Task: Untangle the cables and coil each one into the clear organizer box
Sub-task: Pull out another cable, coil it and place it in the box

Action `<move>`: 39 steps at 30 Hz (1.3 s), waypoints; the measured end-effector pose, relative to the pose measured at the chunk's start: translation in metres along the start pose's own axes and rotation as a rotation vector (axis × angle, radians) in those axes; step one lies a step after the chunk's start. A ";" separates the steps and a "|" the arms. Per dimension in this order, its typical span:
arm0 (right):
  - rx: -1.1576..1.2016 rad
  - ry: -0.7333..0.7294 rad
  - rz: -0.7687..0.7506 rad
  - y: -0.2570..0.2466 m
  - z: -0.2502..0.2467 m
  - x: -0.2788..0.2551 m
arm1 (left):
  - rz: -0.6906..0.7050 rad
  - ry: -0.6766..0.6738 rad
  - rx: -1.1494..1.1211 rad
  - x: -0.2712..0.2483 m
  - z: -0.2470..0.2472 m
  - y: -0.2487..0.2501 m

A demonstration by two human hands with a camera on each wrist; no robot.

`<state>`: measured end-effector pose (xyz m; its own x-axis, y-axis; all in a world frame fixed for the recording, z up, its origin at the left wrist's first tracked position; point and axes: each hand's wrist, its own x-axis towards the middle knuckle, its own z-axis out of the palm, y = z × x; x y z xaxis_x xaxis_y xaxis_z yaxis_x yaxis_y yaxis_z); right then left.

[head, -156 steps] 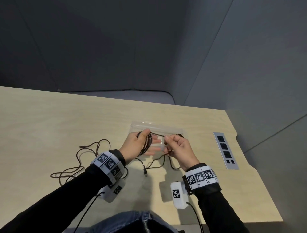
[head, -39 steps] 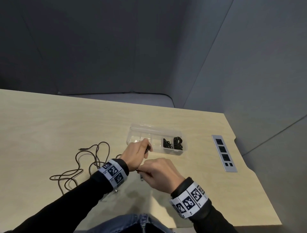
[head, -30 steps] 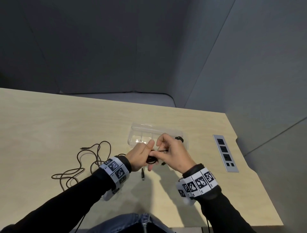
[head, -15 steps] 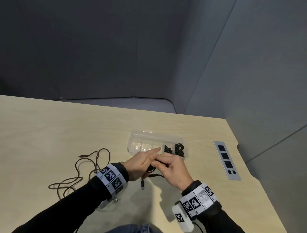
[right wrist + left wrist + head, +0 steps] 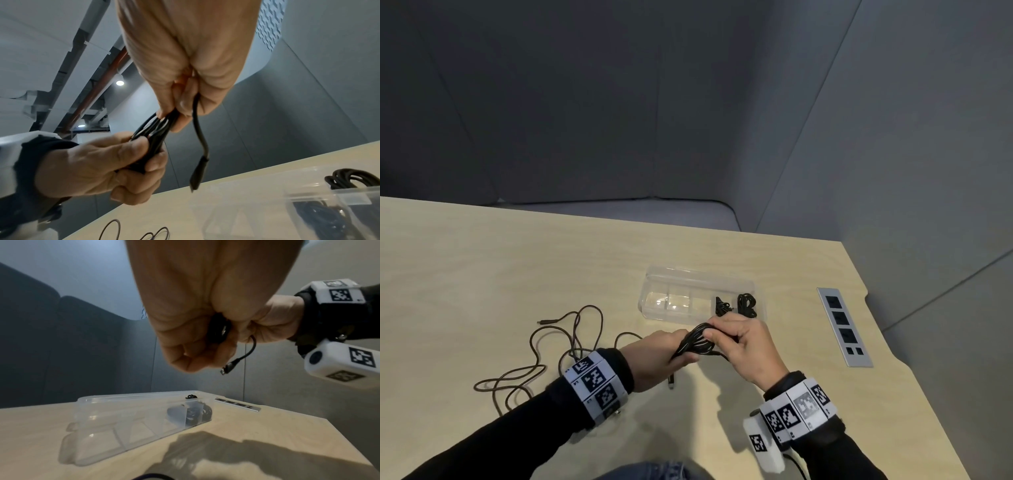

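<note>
Both hands hold a coiled black cable (image 5: 697,342) just above the table, in front of the clear organizer box (image 5: 678,281). My left hand (image 5: 658,356) grips the near end of the bundle (image 5: 151,144); my right hand (image 5: 743,342) pinches the far end. A connector end (image 5: 197,172) dangles below the right hand, and another connector tip (image 5: 671,381) hangs near the table under the left hand. Two coiled black cables (image 5: 736,305) lie in the box's right compartments. A loose brown cable (image 5: 541,346) sprawls on the table at left.
The box's left compartments (image 5: 671,301) hold nothing. A metal socket strip (image 5: 843,325) is set into the table at right. The table edge and grey padded walls lie beyond the box and to the right.
The loose black cable has been gathered into a tight bundle between both hands. The hands have shifted slightly right and nearer to the box front.
</note>
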<state>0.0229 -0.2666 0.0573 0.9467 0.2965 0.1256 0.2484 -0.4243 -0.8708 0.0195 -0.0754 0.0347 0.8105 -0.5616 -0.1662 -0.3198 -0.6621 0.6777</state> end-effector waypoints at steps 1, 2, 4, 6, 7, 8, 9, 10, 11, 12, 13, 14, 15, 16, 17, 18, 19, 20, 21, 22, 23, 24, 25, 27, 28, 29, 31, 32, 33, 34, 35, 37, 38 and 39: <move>0.009 -0.011 0.002 0.000 -0.001 0.000 | 0.014 -0.012 0.021 -0.001 -0.002 0.000; 0.020 -0.022 0.006 0.000 -0.002 0.000 | 0.030 -0.022 0.023 -0.002 -0.004 0.001; 0.047 -0.038 0.014 0.000 -0.004 0.000 | 0.073 -0.021 -0.049 -0.005 -0.010 0.005; 0.090 -0.045 0.034 -0.002 -0.005 0.001 | 0.094 0.013 -0.110 -0.007 -0.013 0.008; 0.131 -0.057 0.061 -0.004 -0.006 0.001 | 0.084 0.031 -0.116 -0.006 -0.014 0.009; 0.172 -0.081 0.101 -0.004 -0.007 0.003 | 0.060 0.040 -0.111 -0.005 -0.014 0.008; 0.201 -0.125 0.154 -0.006 -0.010 0.004 | 0.034 0.040 -0.098 -0.004 -0.015 0.007; 0.188 -0.185 0.204 -0.006 -0.014 0.006 | 0.007 0.030 -0.078 -0.004 -0.015 0.006; 0.129 -0.256 0.232 -0.007 -0.018 0.008 | -0.017 0.008 -0.053 -0.004 -0.016 0.005; 0.036 -0.325 0.225 -0.008 -0.023 0.010 | -0.031 -0.022 -0.021 -0.004 -0.016 0.004; -0.068 -0.376 0.193 -0.008 -0.027 0.012 | -0.036 -0.053 0.013 -0.005 -0.016 0.004; -0.178 -0.398 0.134 -0.009 -0.030 0.015 | -0.040 -0.082 0.043 -0.006 -0.016 0.005; -0.277 -0.379 0.055 -0.010 -0.033 0.018 | -0.048 -0.110 0.063 -0.006 -0.017 0.005; -0.345 -0.331 -0.034 -0.012 -0.034 0.021 | -0.052 -0.136 0.083 -0.007 -0.018 0.006; -0.362 -0.280 -0.111 -0.013 -0.034 0.023 | -0.042 -0.156 0.105 -0.007 -0.019 0.007; -0.328 -0.242 -0.160 -0.014 -0.033 0.025 | -0.010 -0.162 0.132 -0.006 -0.020 0.008; -0.274 -0.217 -0.183 -0.015 -0.031 0.026 | 0.040 -0.156 0.164 -0.007 -0.020 0.010; -0.221 -0.198 -0.184 -0.014 -0.028 0.027 | 0.104 -0.143 0.196 -0.007 -0.019 0.013; -0.174 -0.181 -0.165 -0.011 -0.024 0.028 | 0.167 -0.122 0.222 -0.007 -0.019 0.017; -0.123 -0.165 -0.130 -0.009 -0.019 0.029 | 0.214 -0.089 0.237 -0.008 -0.019 0.022; -0.064 -0.150 -0.085 -0.006 -0.014 0.029 | 0.235 -0.044 0.240 -0.007 -0.019 0.026; 0.003 -0.130 -0.037 -0.005 -0.008 0.027 | 0.223 0.018 0.227 -0.005 -0.021 0.030; 0.058 -0.107 0.011 -0.004 -0.003 0.026 | 0.186 0.090 0.204 -0.002 -0.024 0.031; 0.111 -0.098 0.105 -0.004 0.008 0.019 | 0.124 0.234 0.183 0.003 -0.027 0.027; 0.109 -0.103 0.153 -0.006 0.013 0.013 | 0.115 0.288 0.206 0.005 -0.029 0.024; 0.087 -0.111 0.181 -0.006 0.018 0.008 | 0.106 0.316 0.266 0.008 -0.030 0.021; -0.015 -0.128 0.149 -0.005 0.026 0.001 | 0.053 0.352 0.410 0.011 -0.029 0.019; -0.091 -0.153 0.112 -0.006 0.029 -0.002 | -0.001 0.350 0.460 0.013 -0.026 0.018; -0.216 -0.195 0.071 -0.007 0.032 -0.005 | -0.074 0.348 0.471 0.016 -0.024 0.017; -0.362 -0.239 0.015 -0.008 0.035 -0.009 | -0.149 0.338 0.462 0.017 -0.023 0.020; -0.478 -0.275 -0.044 -0.009 0.036 -0.011 | -0.210 0.318 0.464 0.018 -0.022 0.022; -0.616 -0.285 -0.140 -0.018 0.031 -0.012 | -0.229 0.301 0.498 0.020 -0.018 0.024; -0.675 -0.276 -0.185 -0.022 0.025 -0.010 | -0.227 0.285 0.524 0.020 -0.017 0.024; -0.753 -0.259 -0.251 -0.025 0.016 -0.007 | -0.219 0.278 0.538 0.019 -0.018 0.024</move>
<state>0.0068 -0.2442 0.0708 0.7908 0.6068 0.0808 0.6034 -0.7505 -0.2696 0.0361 -0.0936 0.0609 0.9587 -0.2836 -0.0191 -0.2755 -0.9437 0.1833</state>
